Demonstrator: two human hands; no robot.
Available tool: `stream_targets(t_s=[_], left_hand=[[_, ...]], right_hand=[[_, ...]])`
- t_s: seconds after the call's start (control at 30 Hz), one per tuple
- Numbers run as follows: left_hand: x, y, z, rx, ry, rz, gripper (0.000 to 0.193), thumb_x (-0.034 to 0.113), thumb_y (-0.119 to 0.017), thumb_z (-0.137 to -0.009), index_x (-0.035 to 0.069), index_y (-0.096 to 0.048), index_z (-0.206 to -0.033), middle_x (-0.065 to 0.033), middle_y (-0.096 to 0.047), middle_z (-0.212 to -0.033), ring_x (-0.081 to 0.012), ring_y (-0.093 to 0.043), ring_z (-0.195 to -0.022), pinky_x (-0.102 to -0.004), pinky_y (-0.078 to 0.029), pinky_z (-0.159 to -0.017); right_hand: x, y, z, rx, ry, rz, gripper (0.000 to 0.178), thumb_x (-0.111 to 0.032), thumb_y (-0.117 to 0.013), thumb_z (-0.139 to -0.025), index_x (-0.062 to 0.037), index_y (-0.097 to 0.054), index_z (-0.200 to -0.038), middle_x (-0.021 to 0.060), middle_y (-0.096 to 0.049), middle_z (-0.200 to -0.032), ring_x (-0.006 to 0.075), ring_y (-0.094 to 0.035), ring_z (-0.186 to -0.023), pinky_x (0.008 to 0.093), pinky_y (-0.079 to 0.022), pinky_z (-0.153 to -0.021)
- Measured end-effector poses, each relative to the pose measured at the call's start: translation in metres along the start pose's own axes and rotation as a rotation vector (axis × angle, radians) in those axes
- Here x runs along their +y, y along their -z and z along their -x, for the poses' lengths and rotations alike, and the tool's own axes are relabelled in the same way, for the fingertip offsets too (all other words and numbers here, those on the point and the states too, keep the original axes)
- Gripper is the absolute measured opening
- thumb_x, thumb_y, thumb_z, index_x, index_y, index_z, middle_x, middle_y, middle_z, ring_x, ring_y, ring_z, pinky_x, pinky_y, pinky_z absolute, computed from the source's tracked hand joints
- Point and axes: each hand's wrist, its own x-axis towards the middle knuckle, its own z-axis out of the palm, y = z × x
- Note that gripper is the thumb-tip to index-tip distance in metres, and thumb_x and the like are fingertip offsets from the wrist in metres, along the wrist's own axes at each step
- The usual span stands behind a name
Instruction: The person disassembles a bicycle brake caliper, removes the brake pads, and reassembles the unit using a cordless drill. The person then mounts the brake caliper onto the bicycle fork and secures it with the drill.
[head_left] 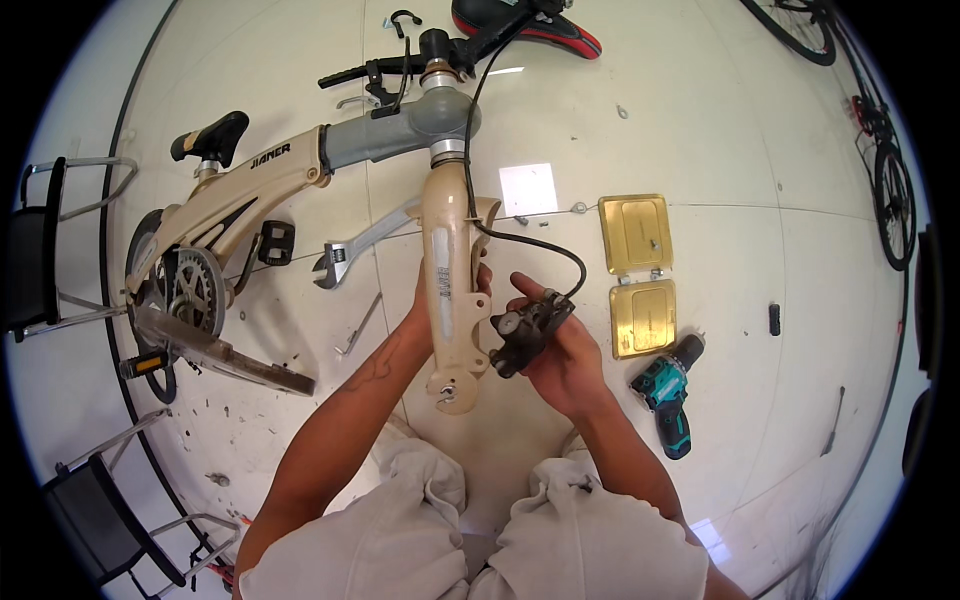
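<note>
A beige bicycle fork (440, 240) points toward me from the grey head tube (440, 118) of a partly stripped bicycle. My left hand (421, 305) reaches behind the fork and is closed around it, its fingertips showing past the right edge. In my right hand (574, 372) is a black brake caliper (525, 335), held just right of the fork's mounting tabs (479, 330). A black cable (545, 245) runs from the caliper up to the handlebar (490, 38). The fork's open end (450, 392) carries no wheel.
An adjustable wrench (365, 243) lies left of the fork. To the right are an open gold tin (640, 318) and a teal cordless drill (664, 395). Chairs (95, 525) stand at the left; another bicycle (885, 190) is at the far right. A saddle (570, 38) lies at the top.
</note>
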Motion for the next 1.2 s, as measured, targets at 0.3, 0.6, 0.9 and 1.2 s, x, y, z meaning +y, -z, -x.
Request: stream_targets(t_s=[0.3, 0.6, 0.9, 1.2], left_hand=[[-0.01, 0.017, -0.009, 0.005, -0.063, -0.012, 0.017, 0.016, -0.05, -0.094, 0.002, -0.055, -0.103, -0.0107, -0.062, -0.074, -0.0194, -0.063, -0.058, -0.0292, -0.053, -0.046], [0.004, -0.014, 0.003, 0.108, 0.143, 0.202, 0.024, 0.022, -0.046, -0.096, -0.001, -0.052, -0.096, -0.0157, -0.059, -0.072, -0.0268, -0.063, -0.059, -0.0351, -0.059, -0.047], [-0.012, 0.008, -0.01, 0.023, 0.068, 0.283, 0.041, 0.048, -0.055, -0.093, 0.009, -0.055, -0.102, -0.0088, -0.064, -0.078, -0.0206, -0.06, -0.057, -0.034, -0.052, -0.052], [-0.009, 0.012, -0.006, -0.048, -0.004, 0.053, 0.037, 0.044, -0.056, -0.094, 0.008, -0.054, -0.104, -0.007, -0.059, -0.07, -0.0191, -0.056, -0.051, -0.0313, -0.047, -0.047]], right_hand=[[0.013, 0.01, -0.028, -0.119, -0.145, -0.341, 0.049, -0.032, -0.048, -0.094, -0.0036, -0.045, -0.133, 0.0036, -0.054, -0.089, 0.015, -0.039, -0.062, 0.0291, -0.033, -0.055], [0.015, 0.019, -0.045, -0.326, -0.325, -0.511, 0.044, -0.035, -0.048, -0.094, -0.0024, -0.051, -0.124, 0.0025, -0.052, -0.084, 0.0139, -0.036, -0.054, 0.0273, -0.031, -0.054], [-0.01, -0.004, -0.035, 0.055, -0.115, 0.202, 0.041, -0.031, -0.04, -0.098, -0.0019, -0.051, -0.125, 0.0056, -0.066, -0.094, 0.0111, -0.049, -0.059, 0.026, -0.035, -0.051], [-0.007, -0.003, 0.025, 0.32, 0.381, 1.434, 0.023, -0.012, -0.055, -0.094, -0.0038, -0.061, -0.115, 0.0112, -0.061, -0.082, 0.021, -0.055, -0.067, 0.0329, -0.044, -0.062]])
